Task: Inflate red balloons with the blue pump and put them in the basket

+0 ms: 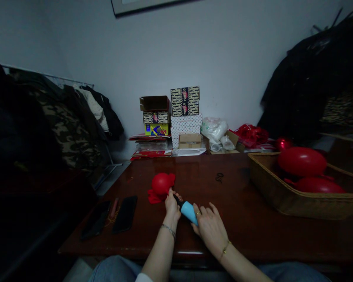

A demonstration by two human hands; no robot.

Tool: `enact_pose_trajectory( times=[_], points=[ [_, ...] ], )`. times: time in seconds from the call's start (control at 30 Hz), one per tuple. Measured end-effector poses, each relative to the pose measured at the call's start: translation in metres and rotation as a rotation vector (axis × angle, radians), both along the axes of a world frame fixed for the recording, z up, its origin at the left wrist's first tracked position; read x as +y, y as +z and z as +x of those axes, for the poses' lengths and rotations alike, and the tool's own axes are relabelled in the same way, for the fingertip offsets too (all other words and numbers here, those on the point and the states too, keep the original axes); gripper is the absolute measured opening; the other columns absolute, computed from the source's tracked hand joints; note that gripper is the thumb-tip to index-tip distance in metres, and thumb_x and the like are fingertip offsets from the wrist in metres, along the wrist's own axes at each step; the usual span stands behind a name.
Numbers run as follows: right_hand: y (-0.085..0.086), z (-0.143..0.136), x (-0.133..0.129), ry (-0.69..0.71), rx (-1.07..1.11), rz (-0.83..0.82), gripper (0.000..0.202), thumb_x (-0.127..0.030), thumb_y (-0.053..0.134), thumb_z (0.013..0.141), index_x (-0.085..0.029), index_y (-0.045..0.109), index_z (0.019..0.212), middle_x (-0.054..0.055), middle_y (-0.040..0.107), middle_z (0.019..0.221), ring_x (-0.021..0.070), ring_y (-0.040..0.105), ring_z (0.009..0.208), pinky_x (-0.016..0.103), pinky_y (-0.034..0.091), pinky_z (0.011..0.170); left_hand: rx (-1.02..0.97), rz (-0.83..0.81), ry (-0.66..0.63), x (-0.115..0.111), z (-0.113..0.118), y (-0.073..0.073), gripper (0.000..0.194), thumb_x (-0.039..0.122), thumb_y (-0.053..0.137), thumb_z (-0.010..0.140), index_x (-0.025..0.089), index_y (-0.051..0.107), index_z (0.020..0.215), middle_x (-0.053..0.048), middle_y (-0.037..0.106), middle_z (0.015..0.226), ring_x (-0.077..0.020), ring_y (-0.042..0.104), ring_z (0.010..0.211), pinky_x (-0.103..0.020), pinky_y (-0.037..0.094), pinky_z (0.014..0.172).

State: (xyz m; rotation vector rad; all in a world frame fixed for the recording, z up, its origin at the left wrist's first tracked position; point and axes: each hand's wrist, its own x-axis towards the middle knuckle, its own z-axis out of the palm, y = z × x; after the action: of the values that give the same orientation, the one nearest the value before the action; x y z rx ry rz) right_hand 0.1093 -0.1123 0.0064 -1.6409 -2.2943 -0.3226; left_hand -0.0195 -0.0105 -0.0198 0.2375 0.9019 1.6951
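Observation:
A partly inflated red balloon point(161, 183) is over the middle-left of the table. My left hand point(172, 204) is closed round its neck, where it meets the black end of a light-blue balloon pump point(188, 212). My right hand point(209, 225) lies over the near end of the pump, thumb below and fingers across it; some of its fingers stretch out to the right. Red limp material point(155, 197) shows under and behind the balloon; I cannot make out whether it is more balloons.
To the right stands a wicker basket point(308, 205) with red balloons point(302, 161) in it. Two dark phones point(125, 214) and a small reddish stick point(114, 207) lie at left. A black cord point(219, 178) lies farther back. Stacked boxes point(186, 131) and plastic bags point(214, 130) line the wall.

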Motion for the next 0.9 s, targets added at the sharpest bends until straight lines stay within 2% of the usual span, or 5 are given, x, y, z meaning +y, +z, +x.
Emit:
enact_pose_trajectory(
  times=[0.2,0.33,0.5,0.67,0.9],
  points=[
    [-0.007,0.004,-0.008,0.003,0.005,0.043,0.053,-0.034,0.060,0.078,-0.014,0.049,0.126,0.008,0.064,0.094,0.0214,0.057,0.090,0.043,0.027,0.102,-0.061,0.040,0.027,0.009,-0.016,0.003,0.027,0.031,0.055,0.086,0.017,0.042,0.067,0.007,0.038,0.049,-0.0037,0.035,0.035,-0.014,0.026,0.033],
    [-0.011,0.024,-0.023,0.024,0.002,0.095,0.051,-0.033,0.060,0.077,-0.016,0.050,0.124,0.005,0.064,0.088,0.0195,0.057,0.083,0.043,0.024,0.105,-0.129,0.081,0.042,0.013,-0.035,0.007,0.024,0.026,0.050,0.089,0.018,0.041,0.068,0.008,0.036,0.049,-0.0034,0.033,0.034,-0.014,0.025,0.032],
    [-0.015,0.052,-0.044,0.066,0.032,0.156,0.050,-0.030,0.058,0.078,-0.018,0.048,0.125,0.003,0.064,0.087,0.0176,0.056,0.080,0.045,0.020,0.107,-0.203,0.127,0.033,0.015,-0.052,0.014,0.026,0.027,0.055,0.086,0.018,0.039,0.068,0.009,0.032,0.050,-0.0022,0.030,0.034,-0.012,0.022,0.030],
    [-0.017,0.060,-0.050,0.046,0.033,0.145,0.049,-0.030,0.059,0.077,-0.018,0.050,0.123,0.002,0.063,0.083,0.0167,0.056,0.077,0.045,0.021,0.106,-0.239,0.146,0.000,0.014,-0.044,0.017,0.025,0.026,0.053,0.087,0.018,0.039,0.068,0.009,0.031,0.051,-0.0020,0.029,0.034,-0.012,0.022,0.030],
    [-0.004,0.032,-0.030,-0.032,-0.025,0.076,0.049,-0.031,0.059,0.078,-0.015,0.051,0.123,0.004,0.063,0.083,0.0188,0.057,0.079,0.046,0.021,0.106,-0.235,0.155,-0.070,0.005,-0.014,0.012,0.024,0.026,0.052,0.087,0.018,0.039,0.069,0.009,0.029,0.052,-0.0023,0.028,0.036,-0.012,0.021,0.032]
  ],
)
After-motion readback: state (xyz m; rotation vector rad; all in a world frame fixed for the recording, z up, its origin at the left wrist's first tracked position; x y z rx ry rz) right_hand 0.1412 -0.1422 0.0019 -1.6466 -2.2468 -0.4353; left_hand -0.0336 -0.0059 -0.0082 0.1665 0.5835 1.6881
